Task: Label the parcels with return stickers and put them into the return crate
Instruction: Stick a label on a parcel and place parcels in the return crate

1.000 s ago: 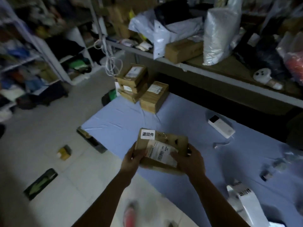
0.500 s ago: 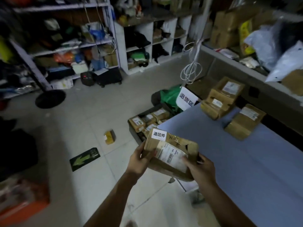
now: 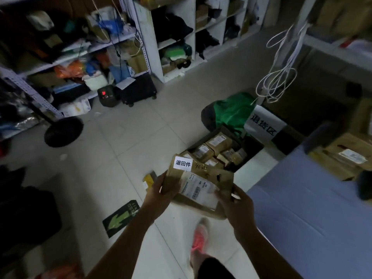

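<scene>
tiled floor (image 3: 124,150): pale, fills the middle of the view; a green arrow marker (image 3: 120,218) lies flat on it, left of the forearms.
shelving racks (image 3: 145,37): along the far side, crammed with bags and boxes.
table (image 3: 302,208): blue-covered, at right; brown cartons (image 3: 342,158) sit at its far end.
return crate (image 3: 255,146): dark, on the floor just off the table's far corner, packed with labelled brown packets (image 3: 217,140); a white sign (image 3: 263,123) with printed characters stands at its far side, beside a green bag (image 3: 231,111).
parcel (image 3: 209,172): brown carton, held in the air between both hands, over the floor on the near side of the crate, not in it; tilted, top face toward the camera.
left hand (image 3: 161,192): grips the parcel's left edge, thumb on top.
right hand (image 3: 235,200): grips the near right corner, fingers curled round the edge.
shoe (image 3: 199,236): red, blurred, below the parcel.
shipping label (image 3: 199,188): white, on the parcel's top face.
return sticker (image 3: 182,162): small, white, black characters, stuck at the parcel's far left corner.
</scene>
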The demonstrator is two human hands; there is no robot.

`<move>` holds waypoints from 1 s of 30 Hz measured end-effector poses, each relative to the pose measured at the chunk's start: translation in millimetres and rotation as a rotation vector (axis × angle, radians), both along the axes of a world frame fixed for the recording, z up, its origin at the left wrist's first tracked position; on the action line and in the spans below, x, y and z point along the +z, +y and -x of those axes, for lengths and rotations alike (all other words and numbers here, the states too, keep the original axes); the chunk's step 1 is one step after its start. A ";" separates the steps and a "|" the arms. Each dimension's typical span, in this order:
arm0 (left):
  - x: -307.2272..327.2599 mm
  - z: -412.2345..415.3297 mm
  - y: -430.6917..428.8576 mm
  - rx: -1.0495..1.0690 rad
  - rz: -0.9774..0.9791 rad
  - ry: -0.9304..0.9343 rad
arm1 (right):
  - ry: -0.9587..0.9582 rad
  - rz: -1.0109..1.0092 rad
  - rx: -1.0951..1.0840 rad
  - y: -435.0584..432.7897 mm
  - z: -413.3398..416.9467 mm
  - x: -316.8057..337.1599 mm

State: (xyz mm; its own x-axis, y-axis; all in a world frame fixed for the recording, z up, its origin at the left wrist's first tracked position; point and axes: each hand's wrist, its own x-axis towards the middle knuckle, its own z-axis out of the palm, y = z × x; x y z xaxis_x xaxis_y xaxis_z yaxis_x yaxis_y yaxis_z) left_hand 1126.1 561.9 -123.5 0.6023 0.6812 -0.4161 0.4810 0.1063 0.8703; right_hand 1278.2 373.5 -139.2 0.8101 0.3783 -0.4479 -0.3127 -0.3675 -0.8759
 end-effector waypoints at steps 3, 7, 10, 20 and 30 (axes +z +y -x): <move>-16.9 -45.8 62.7 -0.052 -0.084 0.060 | 0.049 -0.044 -0.064 55.8 -37.0 -18.0; -47.2 -115.5 139.6 -0.148 -0.115 0.145 | 0.086 -0.003 -0.118 112.5 -85.2 -51.8; -80.6 -171.3 190.7 -0.286 -0.148 0.185 | 0.109 0.065 -0.177 146.2 -120.0 -78.3; -278.6 -342.8 304.7 -0.765 -0.121 0.254 | 0.255 0.200 -0.510 240.9 -220.8 -261.3; -482.8 -412.2 343.7 -0.955 -0.177 0.351 | 0.236 0.480 -0.460 276.5 -274.6 -475.8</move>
State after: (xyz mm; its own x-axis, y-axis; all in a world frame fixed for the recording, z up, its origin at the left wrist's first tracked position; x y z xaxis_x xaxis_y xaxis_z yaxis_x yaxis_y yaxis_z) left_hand 1538.4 905.6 -606.4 0.7880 0.0511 -0.6135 0.5278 -0.5690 0.6305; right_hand 1552.7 650.0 -615.0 0.7013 -0.2628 -0.6627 -0.6906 -0.4809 -0.5401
